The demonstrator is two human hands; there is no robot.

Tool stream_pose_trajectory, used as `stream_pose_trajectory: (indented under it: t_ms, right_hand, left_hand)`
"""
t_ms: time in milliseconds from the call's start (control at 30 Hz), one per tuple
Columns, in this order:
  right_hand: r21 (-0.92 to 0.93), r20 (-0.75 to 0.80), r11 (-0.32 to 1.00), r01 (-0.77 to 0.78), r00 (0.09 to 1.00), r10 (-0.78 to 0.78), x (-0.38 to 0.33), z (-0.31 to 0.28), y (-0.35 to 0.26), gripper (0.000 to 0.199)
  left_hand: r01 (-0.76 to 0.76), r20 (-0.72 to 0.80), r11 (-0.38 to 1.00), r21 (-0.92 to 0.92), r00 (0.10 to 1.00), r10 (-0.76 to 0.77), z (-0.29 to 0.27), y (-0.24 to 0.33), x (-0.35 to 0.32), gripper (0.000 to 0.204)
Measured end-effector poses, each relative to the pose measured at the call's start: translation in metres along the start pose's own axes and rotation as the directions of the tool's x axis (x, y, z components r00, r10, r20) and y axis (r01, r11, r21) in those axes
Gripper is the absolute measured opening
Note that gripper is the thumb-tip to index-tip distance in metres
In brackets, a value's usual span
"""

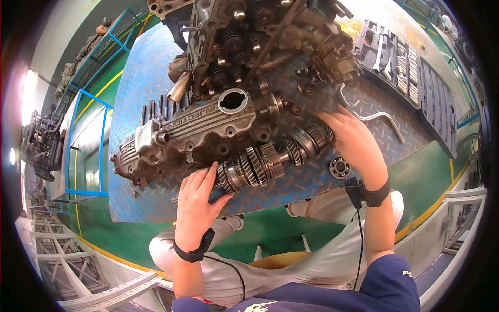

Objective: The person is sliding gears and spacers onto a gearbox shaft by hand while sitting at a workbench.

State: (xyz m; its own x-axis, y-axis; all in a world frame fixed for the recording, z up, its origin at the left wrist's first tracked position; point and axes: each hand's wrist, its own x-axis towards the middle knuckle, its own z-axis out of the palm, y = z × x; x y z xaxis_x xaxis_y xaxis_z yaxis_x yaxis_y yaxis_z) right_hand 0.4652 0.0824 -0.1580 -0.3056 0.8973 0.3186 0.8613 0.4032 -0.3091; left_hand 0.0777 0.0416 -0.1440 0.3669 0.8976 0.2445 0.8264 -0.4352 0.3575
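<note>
A gear shaft [267,161] with several toothed gears lies slantwise across the near part of the blue metal table [156,205]. My left hand [195,197] grips its left end, thumb on the near side and fingers on the far side. Around the right end curls my right hand [356,143], its fingers reaching over the far side; the thumb is hidden. Just beyond the shaft sits a ribbed metal valve cover [195,122] with a round filler opening. A ball bearing [340,168] rests on the table below my right wrist.
A large engine block [228,47] stands at the back. At the far right is an open tool case [390,65] with sockets; a bent metal bar [387,118] lies before it. Small dark parts [306,83] are scattered near the engine. Blue racks [86,140] stand at left.
</note>
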Motion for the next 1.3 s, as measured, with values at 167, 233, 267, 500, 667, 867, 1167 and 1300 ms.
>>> stream_pose_trajectory:
  t_ms: [167,233,267,500,667,867,1167,1300]
  right_hand:
    - [-0.012,-0.011,0.999,0.035,0.999,-0.035,-0.004,-0.005,0.000,0.064]
    - [0.015,-0.004,0.998,0.061,0.998,-0.061,-0.005,-0.005,0.005,0.067]
    - [0.009,-0.012,0.998,0.057,0.998,-0.057,-0.007,-0.005,0.005,0.067]
    - [-0.068,-0.091,0.993,0.099,0.990,-0.105,-0.022,-0.001,0.004,0.069]
    - [-0.110,-0.062,0.988,0.106,0.992,-0.113,-0.020,0.001,-0.001,0.069]
    - [-0.098,0.015,0.993,0.066,0.998,-0.065,-0.024,0.001,-0.006,0.067]
    - [0.014,-0.034,0.993,0.115,0.993,-0.115,-0.020,-0.002,-0.012,0.063]
    - [0.040,-0.040,0.994,0.106,0.994,-0.105,-0.020,0.001,-0.014,0.064]
  left_hand:
    - [-0.035,0.035,0.999,0.001,0.999,0.035,-0.002,-0.002,-0.001,0.077]
    - [-0.014,-0.011,1.000,-0.017,1.000,0.014,0.001,-0.002,0.001,0.080]
    - [-0.025,-0.014,1.000,-0.016,1.000,0.024,0.001,-0.003,0.002,0.080]
    - [0.002,0.060,1.000,-0.021,0.998,-0.001,-0.002,0.004,0.003,0.077]
    - [-0.022,0.041,0.999,-0.040,0.999,0.024,0.001,-0.004,0.000,0.076]
    - [-0.026,0.045,0.999,-0.027,0.999,0.027,-0.002,0.003,0.000,0.077]
    - [-0.041,0.022,0.999,0.009,0.999,0.040,-0.003,0.007,-0.001,0.076]
    - [-0.033,0.006,0.999,-0.026,0.999,0.033,-0.004,0.008,0.000,0.076]
